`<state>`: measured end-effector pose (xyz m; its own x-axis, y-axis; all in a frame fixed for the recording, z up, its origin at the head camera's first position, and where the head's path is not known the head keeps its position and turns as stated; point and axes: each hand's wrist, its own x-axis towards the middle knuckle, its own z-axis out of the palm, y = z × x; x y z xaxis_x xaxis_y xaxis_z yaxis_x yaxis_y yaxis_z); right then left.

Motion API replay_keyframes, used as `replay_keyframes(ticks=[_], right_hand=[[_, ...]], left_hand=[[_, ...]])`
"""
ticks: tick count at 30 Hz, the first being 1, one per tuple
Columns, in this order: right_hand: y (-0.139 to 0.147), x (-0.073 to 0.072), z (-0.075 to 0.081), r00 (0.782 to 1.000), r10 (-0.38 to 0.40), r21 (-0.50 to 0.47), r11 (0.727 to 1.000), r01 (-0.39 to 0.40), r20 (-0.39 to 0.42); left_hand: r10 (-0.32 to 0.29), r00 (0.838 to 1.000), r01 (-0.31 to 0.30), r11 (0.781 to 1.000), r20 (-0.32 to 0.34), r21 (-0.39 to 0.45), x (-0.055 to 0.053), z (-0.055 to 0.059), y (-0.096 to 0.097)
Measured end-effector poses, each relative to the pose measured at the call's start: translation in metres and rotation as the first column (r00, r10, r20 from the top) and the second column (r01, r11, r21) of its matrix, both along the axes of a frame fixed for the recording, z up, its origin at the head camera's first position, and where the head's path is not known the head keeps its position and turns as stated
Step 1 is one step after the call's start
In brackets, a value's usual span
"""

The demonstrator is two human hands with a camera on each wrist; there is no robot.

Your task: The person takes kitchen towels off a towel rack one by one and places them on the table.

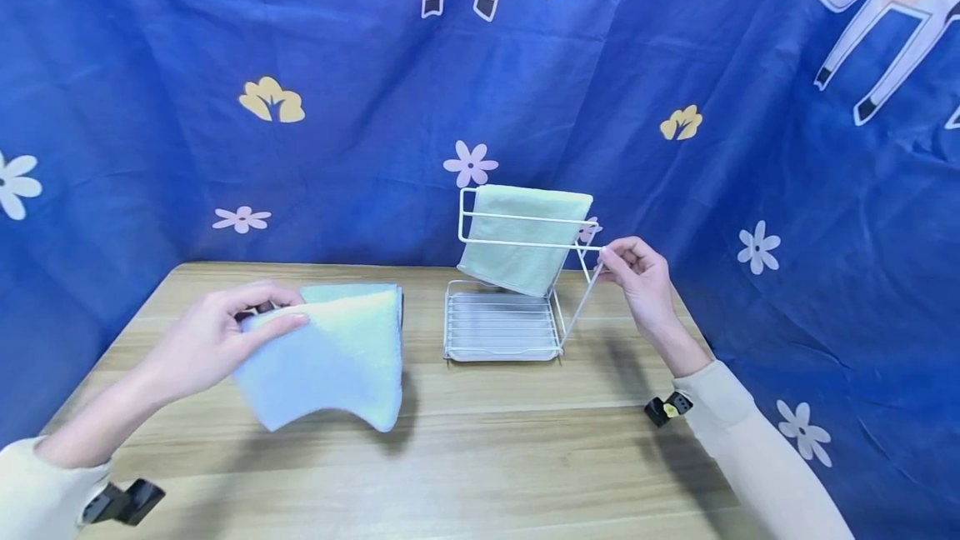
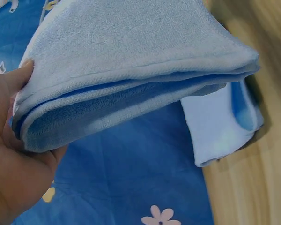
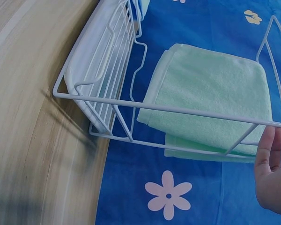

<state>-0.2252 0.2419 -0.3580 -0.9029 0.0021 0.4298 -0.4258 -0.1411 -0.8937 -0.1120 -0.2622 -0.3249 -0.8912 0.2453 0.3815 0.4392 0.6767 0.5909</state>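
Note:
My left hand pinches a folded light blue towel by one edge, and the towel hangs over the left part of the table. In the left wrist view its folded layers show, with the thumb on one side. Behind it, another light blue cloth rests on the table, partly hidden. To the right stands a white wire rack with a tray at its base. A folded pale green towel hangs over its upper rail. At the rack's upper right corner, my right hand grips the wire frame.
The wood-grain table runs to a blue patterned curtain at the back and sides. Black straps with small devices sit at both wrists.

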Motion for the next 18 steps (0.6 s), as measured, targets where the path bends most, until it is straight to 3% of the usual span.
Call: replay_keyframes(ticks=[12, 18], right_hand=[[0.002, -0.002, -0.002, 1.0, -0.008, -0.001, 1.0, 0.008, 0.011], [0.0, -0.003, -0.001, 1.0, -0.016, 0.004, 1.0, 0.016, 0.018]], left_hand=[[-0.075, 0.997, 0.075, 0.997, 0.027, 0.019, 0.026, -0.034, -0.005], [-0.092, 0.995, 0.091, 0.996, 0.042, 0.019, 0.04, -0.046, -0.009]])
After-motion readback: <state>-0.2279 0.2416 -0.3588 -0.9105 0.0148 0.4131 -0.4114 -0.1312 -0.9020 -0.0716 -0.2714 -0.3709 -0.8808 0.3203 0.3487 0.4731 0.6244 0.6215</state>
